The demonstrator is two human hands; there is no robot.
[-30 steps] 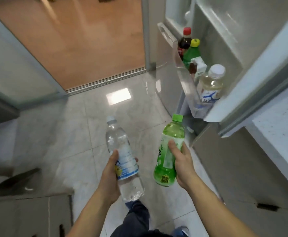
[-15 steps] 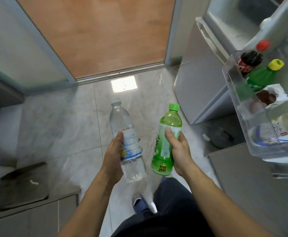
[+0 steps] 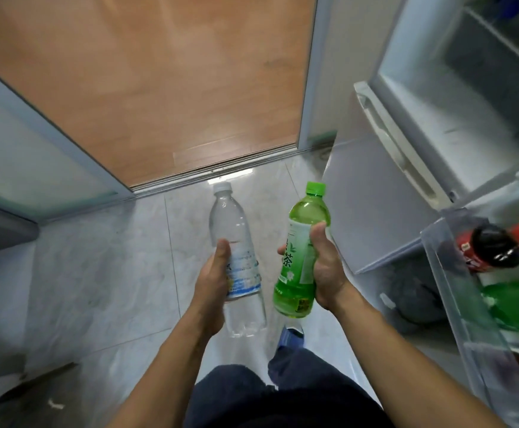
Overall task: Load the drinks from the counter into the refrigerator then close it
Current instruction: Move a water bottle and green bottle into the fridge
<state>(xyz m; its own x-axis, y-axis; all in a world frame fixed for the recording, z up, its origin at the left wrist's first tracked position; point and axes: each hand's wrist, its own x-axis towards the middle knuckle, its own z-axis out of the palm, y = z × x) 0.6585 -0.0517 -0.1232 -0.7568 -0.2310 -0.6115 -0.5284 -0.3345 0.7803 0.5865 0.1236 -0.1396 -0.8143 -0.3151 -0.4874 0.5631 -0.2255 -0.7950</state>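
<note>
Left hand [image 3: 213, 279] grips the clear water bottle [image 3: 236, 242], right hand [image 3: 326, 267] the green tea bottle [image 3: 301, 257]; the open refrigerator [image 3: 437, 103] stands at right.

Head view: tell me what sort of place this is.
Probably a home kitchen: an open refrigerator with a cola bottle in its door shelf, a tiled floor, and a sliding door track.

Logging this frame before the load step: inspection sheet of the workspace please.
Surface: pale tiled floor; no counter in view.
Job's things: clear water bottle and green tea bottle, both capped, held upright.
Refrigerator: door open; door shelf holds a red-capped dark soda bottle and a green bottle.
Clutter: flat dark object on the floor.
Hands: left hand grips water; right hand grips tea.
Cables: nothing seen.
Surroundings: wooden floor beyond a doorway.
</note>
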